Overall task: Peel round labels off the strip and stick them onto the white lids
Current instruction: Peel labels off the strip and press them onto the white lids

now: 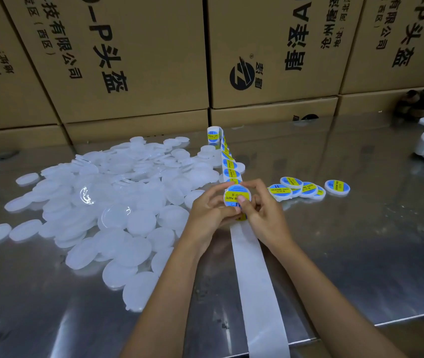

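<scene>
above the desk [360,254], both hands grasp one white lid [237,197] over the strip [253,267], left hand [209,210] cradling, right hand [262,210] thumb pressing its label; the labelled lids [309,189] lie nearer the right hand.

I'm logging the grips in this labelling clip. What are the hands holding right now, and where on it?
Both hands hold one white lid by its rim, the right hand with its thumb pressing the label on its face, the left hand at the left edge.
</scene>
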Demonstrator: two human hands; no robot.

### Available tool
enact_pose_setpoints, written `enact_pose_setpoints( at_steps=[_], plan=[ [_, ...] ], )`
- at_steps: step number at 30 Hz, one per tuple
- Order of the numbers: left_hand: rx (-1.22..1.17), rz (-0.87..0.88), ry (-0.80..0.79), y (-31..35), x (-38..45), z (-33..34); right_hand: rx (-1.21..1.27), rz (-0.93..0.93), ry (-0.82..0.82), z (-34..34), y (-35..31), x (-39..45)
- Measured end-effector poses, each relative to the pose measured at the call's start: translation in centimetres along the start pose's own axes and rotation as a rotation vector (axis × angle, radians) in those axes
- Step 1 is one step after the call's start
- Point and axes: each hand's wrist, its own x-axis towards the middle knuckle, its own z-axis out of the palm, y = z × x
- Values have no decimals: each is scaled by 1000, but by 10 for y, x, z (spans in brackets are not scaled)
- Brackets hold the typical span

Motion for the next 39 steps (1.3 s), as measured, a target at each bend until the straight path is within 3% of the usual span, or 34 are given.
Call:
enact_pose_setpoints(
  at_steps=[6,15,21,26,30,35,39],
  plan=[
    [5,-26,73,2,-2,1,-60,-13,71,-3,1,0],
    [-19,3,213,0,0,-1,-110,13,17,3,4,2],
    [99,-15,146,1,1,-2,-271,27,32,1,8,2],
    [61,-47,-9,0,-2,1,-177,-5,169,-6,9,5],
    [82,-39,-48,0,-1,2,-178,16,186,-5,7,5],
    [68,66,200,0,0,5,-31,50,128,-2,0,4],
    [26,129,322,-1,2,1,-59,146,-33,4,0,1]
  ],
)
